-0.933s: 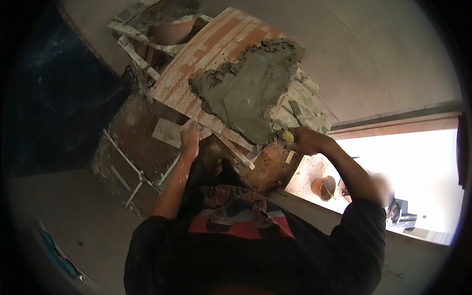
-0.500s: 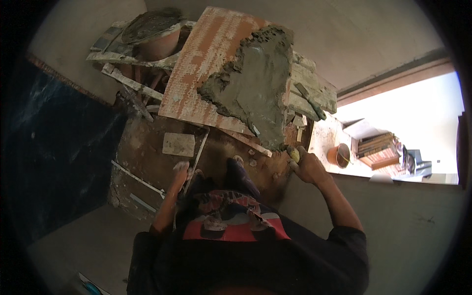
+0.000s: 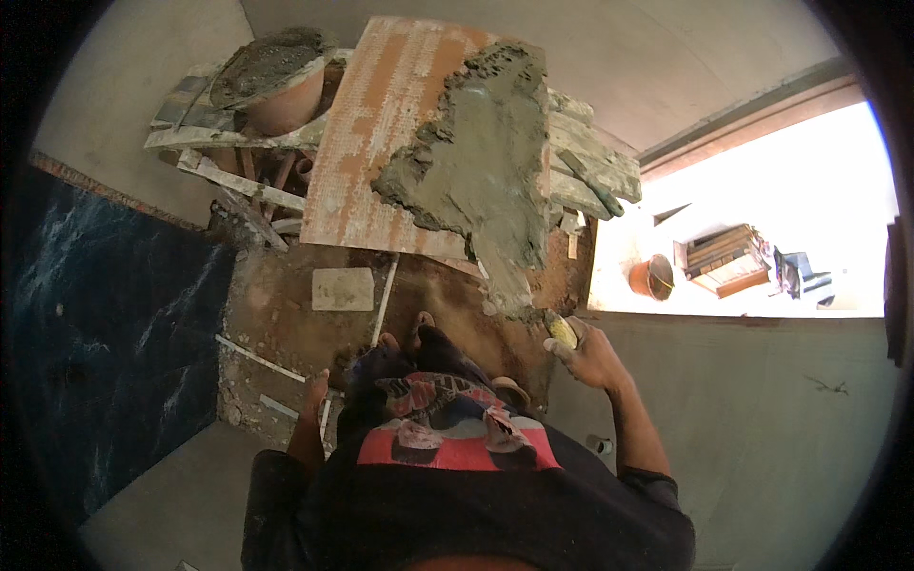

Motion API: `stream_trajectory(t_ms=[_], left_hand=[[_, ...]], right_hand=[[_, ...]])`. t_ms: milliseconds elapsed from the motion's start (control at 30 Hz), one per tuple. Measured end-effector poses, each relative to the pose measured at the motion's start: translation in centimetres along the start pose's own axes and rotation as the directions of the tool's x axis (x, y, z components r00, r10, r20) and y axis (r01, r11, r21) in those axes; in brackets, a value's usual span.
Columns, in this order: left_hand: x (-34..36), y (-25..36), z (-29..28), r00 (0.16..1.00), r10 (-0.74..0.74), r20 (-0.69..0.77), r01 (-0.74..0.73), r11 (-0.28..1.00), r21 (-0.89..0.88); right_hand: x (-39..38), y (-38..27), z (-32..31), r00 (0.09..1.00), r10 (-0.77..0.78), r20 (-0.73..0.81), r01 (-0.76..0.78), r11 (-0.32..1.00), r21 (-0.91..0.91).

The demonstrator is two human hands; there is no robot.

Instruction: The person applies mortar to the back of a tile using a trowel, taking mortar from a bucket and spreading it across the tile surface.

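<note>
My right hand (image 3: 592, 356) is closed round the yellow handle of a trowel (image 3: 562, 331), just off the near right corner of a large tile. Wet grey mortar hides most of the trowel's blade. The tile (image 3: 357, 143) lies tilted, its ribbed orange-and-white back facing up. A thick, uneven layer of mortar (image 3: 490, 143) covers its right part and runs over the near edge toward the trowel. My left hand (image 3: 316, 388) hangs low beside my body, apart from the tile; it looks empty, with its fingers loosely extended.
A mortar-filled bucket (image 3: 286, 100) stands on the plank scaffold (image 3: 176, 138) behind the tile. Another hand tool (image 3: 592, 183) lies on the right-hand planks. A pale block (image 3: 343, 289) sits on the dirty floor. Right, a bright opening shows an orange bucket (image 3: 652, 277).
My right hand and the trowel have come nearer and slightly left, mortar trailing over the tile's edge. My left hand has dropped back toward my body. My feet have shifted too.
</note>
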State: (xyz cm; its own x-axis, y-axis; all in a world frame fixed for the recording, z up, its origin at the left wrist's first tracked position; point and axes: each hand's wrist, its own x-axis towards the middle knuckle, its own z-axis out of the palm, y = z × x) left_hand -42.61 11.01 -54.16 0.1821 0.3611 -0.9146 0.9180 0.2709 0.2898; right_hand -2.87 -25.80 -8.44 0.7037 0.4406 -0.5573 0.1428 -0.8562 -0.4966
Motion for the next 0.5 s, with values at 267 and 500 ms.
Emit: stream_trajectory(t_ms=[267,500], left_hand=[[-0.7,15.4,-1.8,0.984,0.157,-0.085,-0.175,0.941,-0.288],[-6.0,28.7,-6.7,0.921,0.313,-0.234,-0.39,0.759,-0.521]], right_hand=[[5.8,-2.6,2.4,0.96,-0.268,-0.08,0.263,0.963,-0.067],[9.9,-1.1,11.7,0.907,-0.345,-0.243,0.313,0.936,-0.162]])
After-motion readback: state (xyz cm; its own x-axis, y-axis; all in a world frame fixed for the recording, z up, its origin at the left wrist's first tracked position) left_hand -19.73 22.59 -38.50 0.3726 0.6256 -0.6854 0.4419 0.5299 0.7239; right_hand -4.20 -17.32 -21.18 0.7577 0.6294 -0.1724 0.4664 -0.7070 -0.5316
